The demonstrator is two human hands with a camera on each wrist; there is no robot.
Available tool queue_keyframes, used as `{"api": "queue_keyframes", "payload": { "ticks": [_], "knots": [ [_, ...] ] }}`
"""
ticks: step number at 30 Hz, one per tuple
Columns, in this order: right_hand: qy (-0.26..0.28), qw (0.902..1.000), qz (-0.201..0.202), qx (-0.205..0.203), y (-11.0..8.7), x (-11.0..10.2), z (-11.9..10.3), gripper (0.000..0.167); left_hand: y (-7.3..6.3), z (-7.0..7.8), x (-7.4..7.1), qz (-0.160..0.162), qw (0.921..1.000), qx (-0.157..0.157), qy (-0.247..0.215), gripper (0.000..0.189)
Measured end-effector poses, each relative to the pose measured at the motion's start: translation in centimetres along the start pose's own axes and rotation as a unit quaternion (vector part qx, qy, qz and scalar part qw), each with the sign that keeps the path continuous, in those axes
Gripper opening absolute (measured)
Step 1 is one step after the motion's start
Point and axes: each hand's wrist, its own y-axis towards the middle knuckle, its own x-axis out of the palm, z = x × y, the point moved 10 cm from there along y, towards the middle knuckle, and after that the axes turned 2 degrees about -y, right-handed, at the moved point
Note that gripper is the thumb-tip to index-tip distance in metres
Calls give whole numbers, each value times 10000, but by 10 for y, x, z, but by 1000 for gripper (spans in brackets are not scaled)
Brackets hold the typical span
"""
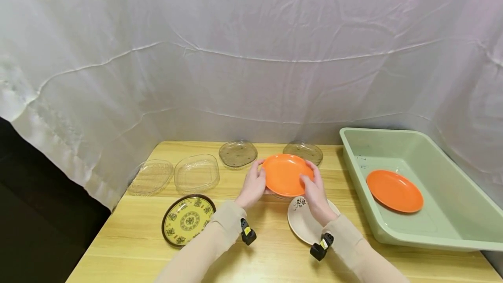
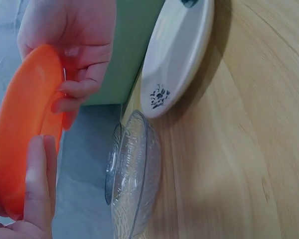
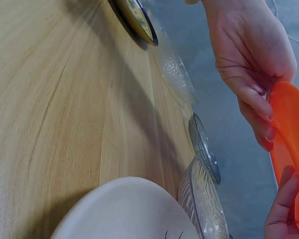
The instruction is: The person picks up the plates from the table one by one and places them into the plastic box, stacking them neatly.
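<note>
Both hands hold an orange plate [image 1: 286,174] up above the table, one at each side. My left hand [image 1: 253,187] grips the plate's left edge, and in the left wrist view its fingers [image 2: 36,184] lie along the underside. The right hand [image 1: 317,195] pinches the right edge, thumb on top and fingers below. Beneath the right forearm lies a white plate [image 1: 304,226] with a black floral print, partly covered by the arm. A clear ribbed glass dish [image 2: 134,184] stands near it, mostly hidden from the head view by the orange plate.
A pale green basin [image 1: 355,187] at the right contains another orange plate [image 1: 394,191]. A yellow patterned plate [image 1: 189,221] with a dark rim lies left of the hands. Clear dishes [image 1: 196,173] sit at the left; smoky glass plates [image 1: 238,153] stand at the back, before a grey curtain.
</note>
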Motion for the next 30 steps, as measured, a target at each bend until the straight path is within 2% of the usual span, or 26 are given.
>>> {"api": "queue_keyframes", "payload": {
  "ticks": [6,13,20,27,30],
  "knots": [
    [-84,9999,72,60,3,-7,4,65,0,-2,3,-94,10000,2,20,44],
    [-306,9994,101,83,1,-11,1,66,1,-2,4,-239,9992,58,302,45],
    [-86,9995,86,304,1,-14,4,63,2,-2,2,-280,9986,75,448,41],
    [498,9977,-116,451,0,-11,5,59,4,-2,-1,-257,9979,143,573,39],
    [578,9969,-153,520,-1,-11,6,57,4,-2,-2,-234,9975,196,640,39]
  ]
}}
